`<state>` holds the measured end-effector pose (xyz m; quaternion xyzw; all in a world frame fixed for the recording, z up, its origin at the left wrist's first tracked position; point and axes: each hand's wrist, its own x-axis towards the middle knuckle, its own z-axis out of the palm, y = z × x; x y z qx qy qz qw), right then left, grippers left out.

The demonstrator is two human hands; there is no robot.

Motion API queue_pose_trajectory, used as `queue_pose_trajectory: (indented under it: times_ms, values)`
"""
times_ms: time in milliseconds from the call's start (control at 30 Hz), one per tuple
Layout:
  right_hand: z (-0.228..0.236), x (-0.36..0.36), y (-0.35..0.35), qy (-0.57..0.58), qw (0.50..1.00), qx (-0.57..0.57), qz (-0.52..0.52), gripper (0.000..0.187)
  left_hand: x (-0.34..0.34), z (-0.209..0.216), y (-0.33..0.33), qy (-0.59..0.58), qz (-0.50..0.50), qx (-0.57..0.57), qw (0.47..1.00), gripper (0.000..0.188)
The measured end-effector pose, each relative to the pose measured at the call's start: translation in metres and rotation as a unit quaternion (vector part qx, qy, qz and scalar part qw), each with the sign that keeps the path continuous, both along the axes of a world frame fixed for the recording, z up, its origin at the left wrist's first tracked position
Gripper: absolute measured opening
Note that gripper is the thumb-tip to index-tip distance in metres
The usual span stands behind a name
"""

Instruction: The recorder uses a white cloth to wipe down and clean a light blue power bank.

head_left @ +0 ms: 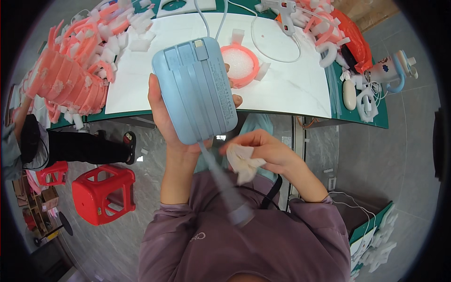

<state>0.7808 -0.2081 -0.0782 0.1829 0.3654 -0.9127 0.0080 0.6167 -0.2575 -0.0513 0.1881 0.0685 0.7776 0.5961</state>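
Observation:
A light blue power bank (192,101) with built-in cables is held up over the table's front edge. My left hand (165,117) is wrapped round it from behind, thumb at its left side and fingertips showing at its right. From its lower end hangs a strap or cable (224,188), smeared by motion. To the right of the power bank, my right hand (270,149) pinches a crumpled white tissue (244,162), apart from the casing. Behind the power bank a pink foam ring (253,58) with a white middle lies on the white board (291,84), partly hidden.
Pink foam rings (66,84) and white foam scraps (141,42) heap at the left. A glue gun (284,19) with a white cord lies at the back right. A white mouse-shaped object (349,94) and a cup (387,68) are at the right. Red stools (103,192) stand on the floor, near another person's leg (89,145).

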Motion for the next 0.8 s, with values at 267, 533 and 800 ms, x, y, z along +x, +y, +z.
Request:
queue_pose_trajectory:
  times_ms: [267, 533, 800]
  values:
    - [0.004, 0.005, 0.002, 0.047, 0.915, 0.186, -0.356, 0.03, -0.002, 0.007, 0.003, -0.078, -0.007, 0.029, 0.996, 0.065]
    - [0.036, -0.01, 0.002, 0.275, 0.835, 0.369, -0.301, 0.046, 0.013, 0.015, 0.006, -0.124, 0.016, -0.073, 0.989, 0.058]
    - [0.036, -0.026, 0.008, 0.217, 0.538, 0.776, -0.249, 0.045, 0.024, 0.016, 0.006, -0.045, 0.123, -0.216, 0.968, 0.049]
